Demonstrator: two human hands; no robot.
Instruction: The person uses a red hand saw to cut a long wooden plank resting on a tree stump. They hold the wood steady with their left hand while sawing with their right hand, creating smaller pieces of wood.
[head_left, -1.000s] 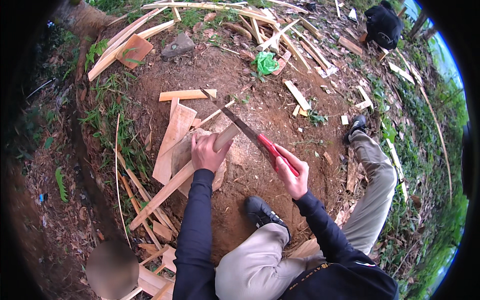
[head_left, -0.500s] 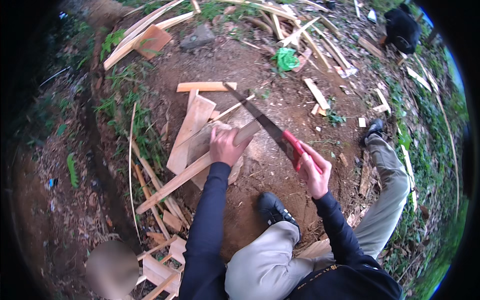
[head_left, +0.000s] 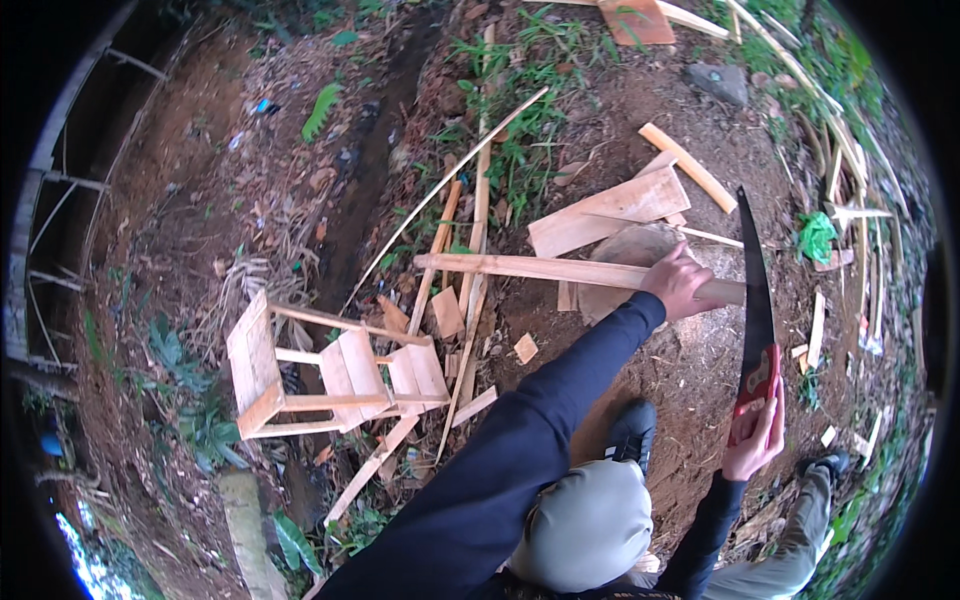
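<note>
My left hand is closed around a long pale wooden strip near its right end, pressing it over a tree stump. In my right hand is a handsaw, held by its red handle. The dark blade points away from me and crosses at the strip's right end; whether its teeth touch the wood I cannot tell. A wide board lies against the stump's far side, and a short wooden piece rests on the dirt beyond.
To the left stands a small stepped wooden frame. Strips lie in the grass beside a dark ditch. A grey stone, a green plastic bag and more strips lie at the far right. My shoe is near the stump.
My view has swung left, so the stump and hands appear further right and the wooden frame shows whole. Both hands keep their holds; the saw remains by the strip's end.
</note>
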